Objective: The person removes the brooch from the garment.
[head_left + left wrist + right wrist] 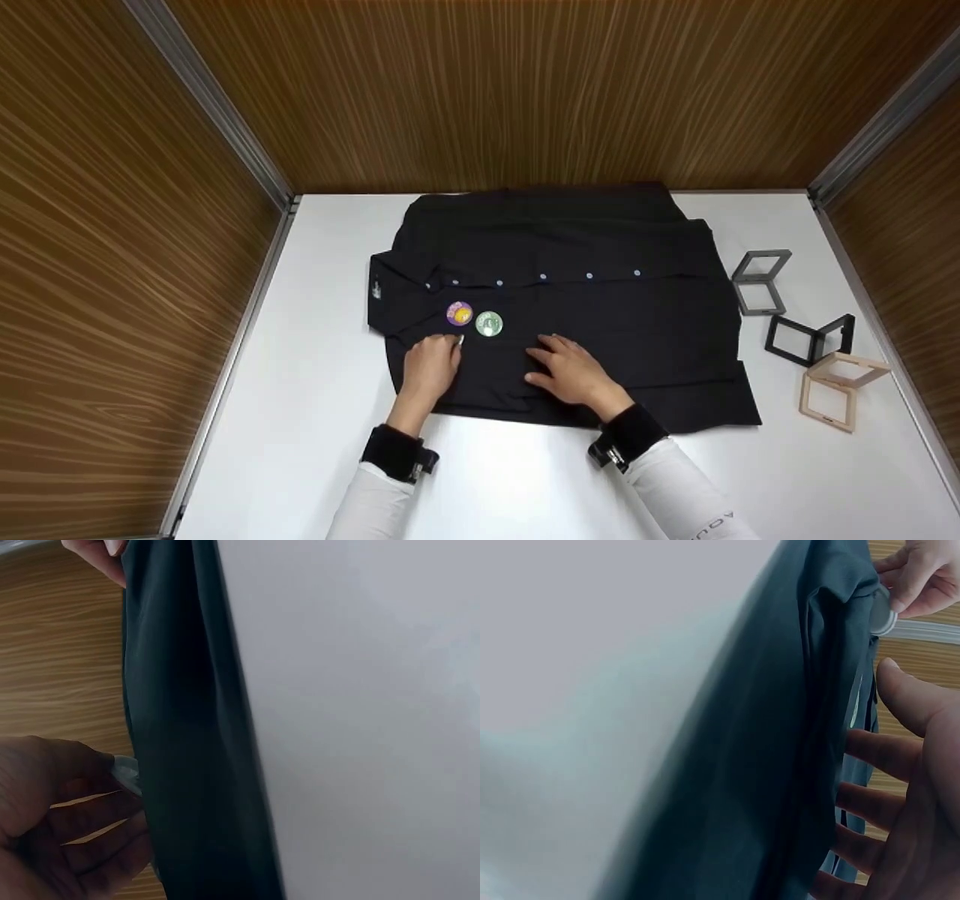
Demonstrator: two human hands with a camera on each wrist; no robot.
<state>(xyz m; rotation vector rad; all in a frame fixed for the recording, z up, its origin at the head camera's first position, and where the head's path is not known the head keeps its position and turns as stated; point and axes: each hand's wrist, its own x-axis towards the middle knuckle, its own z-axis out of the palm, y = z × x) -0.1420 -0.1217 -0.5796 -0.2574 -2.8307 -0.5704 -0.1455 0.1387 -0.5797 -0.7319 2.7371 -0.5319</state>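
Note:
A black button-up shirt (600, 322) lies spread on the white table, collar to the left, with a row of pale buttons down its front. On its chest sit a purple-and-yellow round badge (460, 313) and a green round badge (489, 324). My left hand (433, 367) is over the shirt just below these badges, pinching another round badge (883, 611), whose grey side shows in the right wrist view. My right hand (574, 373) rests on the shirt front with fingers spread, fingertips on the cloth (780, 742); it holds nothing.
To the right of the shirt stand three hinged square frames, opened out: a grey frame (759, 309), a black frame (789, 358) and a beige frame (825, 420). Wood-grain panels (480, 97) enclose the white table (510, 480) at the back and sides.

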